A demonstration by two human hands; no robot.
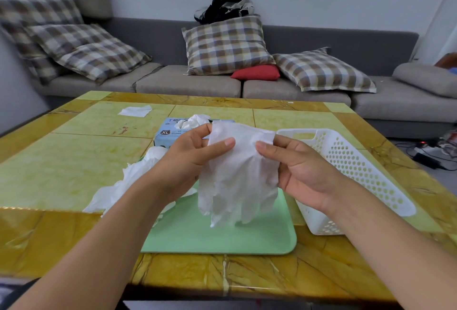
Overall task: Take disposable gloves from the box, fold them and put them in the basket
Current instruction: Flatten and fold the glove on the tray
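A white disposable glove (241, 173) hangs fingers-down above the green tray (222, 238). My left hand (190, 159) pinches its cuff at the left corner and my right hand (296, 168) pinches the right corner. Behind them lies the blue glove box (166, 132), marked XL, with a glove sticking out of its top opening. The white perforated basket (358, 176) stands to the right of the tray; its inside is mostly hidden from here. A heap of loose white gloves (128, 181) lies left of the tray, partly behind my left forearm.
A white tissue (134, 111) lies on the far left of the yellow-green table (74, 156). A grey sofa with checked cushions runs behind the table. Cables and a power strip lie on the floor at the right.
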